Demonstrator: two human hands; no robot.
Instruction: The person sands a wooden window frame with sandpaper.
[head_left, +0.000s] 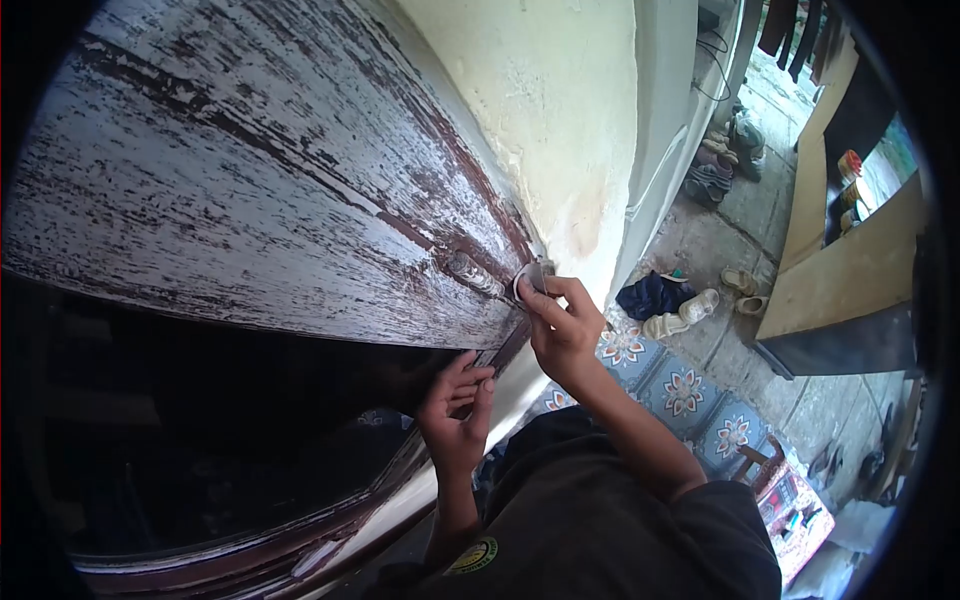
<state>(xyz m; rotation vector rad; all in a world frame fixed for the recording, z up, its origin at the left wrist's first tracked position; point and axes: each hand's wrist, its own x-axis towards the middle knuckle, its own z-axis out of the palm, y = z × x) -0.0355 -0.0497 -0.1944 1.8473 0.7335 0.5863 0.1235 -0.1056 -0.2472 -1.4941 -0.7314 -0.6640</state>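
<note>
My right hand (567,330) pinches a thin, flat grey piece (530,280) with a pale curved edge, at the corner where the wooden frame meets the wall. What kind of piece it is, I cannot make out. Just left of it, a worn cylindrical metal fitting (474,273) sticks out from the wood. The wooden frame (270,200) carries flaking whitish paint over dark brown. My left hand (458,412) is held lower, by the frame's bottom edge and the dark glass pane (230,430). Its fingers are loosely bent and apart, with nothing in them.
A cream plastered wall (560,120) rises beside the frame. Below lie flower-patterned tiles (683,392), white shoes (682,315) and a dark cloth (652,296). Further right stand a wooden cabinet (840,290) and a small table (797,520) with items on it.
</note>
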